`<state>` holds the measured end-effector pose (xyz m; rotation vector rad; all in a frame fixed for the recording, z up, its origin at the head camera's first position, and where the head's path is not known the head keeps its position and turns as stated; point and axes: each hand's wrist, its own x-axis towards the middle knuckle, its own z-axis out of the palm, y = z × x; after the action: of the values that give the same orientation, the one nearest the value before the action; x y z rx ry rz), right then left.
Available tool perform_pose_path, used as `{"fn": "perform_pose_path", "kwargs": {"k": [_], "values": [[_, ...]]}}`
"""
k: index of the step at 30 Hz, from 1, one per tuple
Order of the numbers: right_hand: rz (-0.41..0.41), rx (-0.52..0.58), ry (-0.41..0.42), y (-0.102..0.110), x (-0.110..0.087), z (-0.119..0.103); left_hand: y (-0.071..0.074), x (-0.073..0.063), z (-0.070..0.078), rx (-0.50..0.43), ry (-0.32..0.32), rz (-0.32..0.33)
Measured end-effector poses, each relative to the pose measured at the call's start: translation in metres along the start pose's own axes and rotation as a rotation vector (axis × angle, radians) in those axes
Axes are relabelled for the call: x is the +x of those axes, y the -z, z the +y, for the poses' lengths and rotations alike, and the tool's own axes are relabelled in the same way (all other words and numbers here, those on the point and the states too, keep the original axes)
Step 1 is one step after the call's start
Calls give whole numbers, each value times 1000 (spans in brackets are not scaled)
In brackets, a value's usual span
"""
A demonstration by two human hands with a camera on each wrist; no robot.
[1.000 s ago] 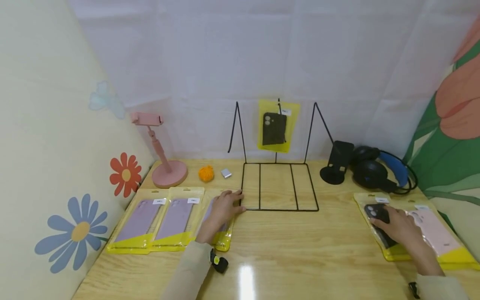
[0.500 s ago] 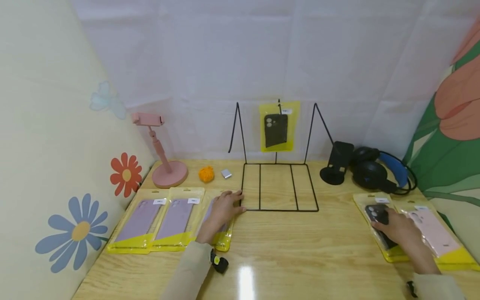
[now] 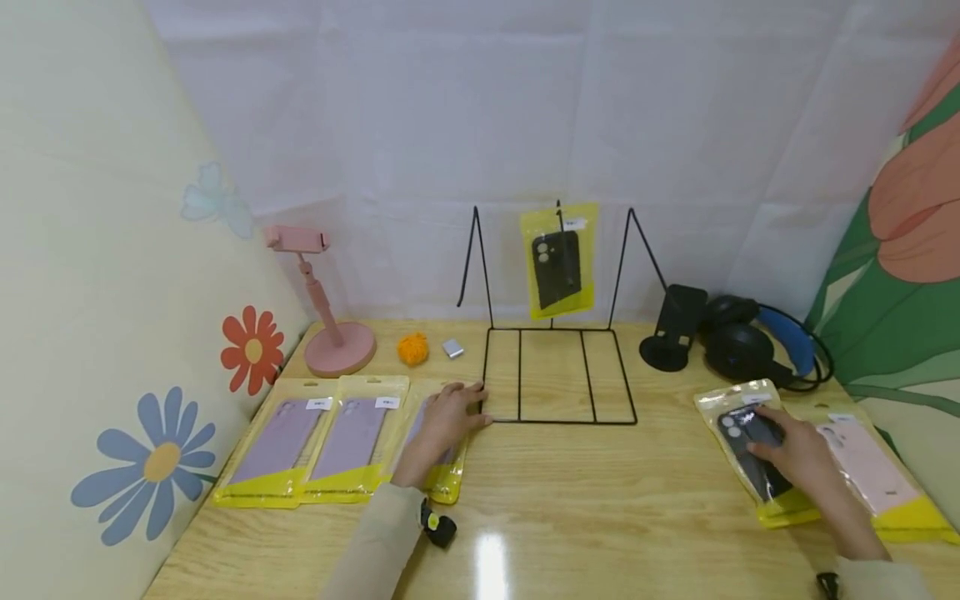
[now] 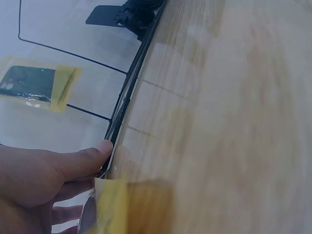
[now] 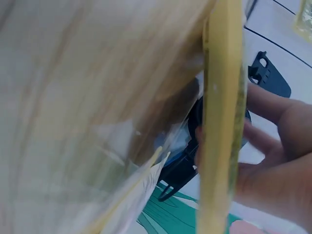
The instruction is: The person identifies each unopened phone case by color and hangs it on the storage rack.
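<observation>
A: With the rack (image 3: 558,422) taken as the middle of the clock, where is the black packet (image 3: 757,471) found?
B: At about four o'clock. It is pinched by the right hand (image 3: 806,458), and it is tilted. Whether its bottom is off the table cannot be told.
A: What could go wrong there?
B: It could be dropped, because the plastic looks shiny and slippery. The pink packet (image 3: 870,467), just beside it, might be dragged too if its edge is caught.
A: And the left hand (image 3: 447,417)?
B: The rack's near corner, at eight o'clock, is pinched by it. If that pinch is loosened, the thin rack could be tipped by a bump. Then the hanging packet (image 3: 553,271), at twelve o'clock, could be shaken off.
A: Anything else?
B: The purple packet (image 3: 447,479) under the left wrist could be nudged if that arm is moved carelessly.
</observation>
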<state>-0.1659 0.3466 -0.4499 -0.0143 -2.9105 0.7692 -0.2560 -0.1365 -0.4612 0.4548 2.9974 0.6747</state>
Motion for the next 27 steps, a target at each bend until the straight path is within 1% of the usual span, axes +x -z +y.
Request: {"fn": "perform_pose_path", "kwargs": {"k": [1, 3, 5, 8, 10, 13, 15, 17, 21, 27], "values": [[12, 25, 21, 1, -1, -1, 0, 0, 0, 0, 1, 0], [-1, 107, 29, 2, -3, -5, 0, 0, 0, 1, 2, 3], [-27, 205, -1, 3, -5, -11, 0, -1, 0, 1, 3, 4], [-80, 321, -76, 6, -8, -24, 0, -2, 0, 8, -5, 3], [-79, 377, -89, 7, -9, -34, 0, -2, 0, 6, -9, 3], [-38, 464, -30, 6, -10, -52, 0, -2, 1, 5, -6, -1], [-5, 512, 31, 2, -12, -65, 0, -1, 0, 1, 3, 1], [15, 552, 67, -3, -13, -79, 0, 0, 0, 7, 10, 3], [31, 601, 98, -13, -14, -103, -1, 0, 0, 20, 6, 5], [52, 729, 132, -18, -13, -142, -1, 0, 0, 21, 10, 3]]}}
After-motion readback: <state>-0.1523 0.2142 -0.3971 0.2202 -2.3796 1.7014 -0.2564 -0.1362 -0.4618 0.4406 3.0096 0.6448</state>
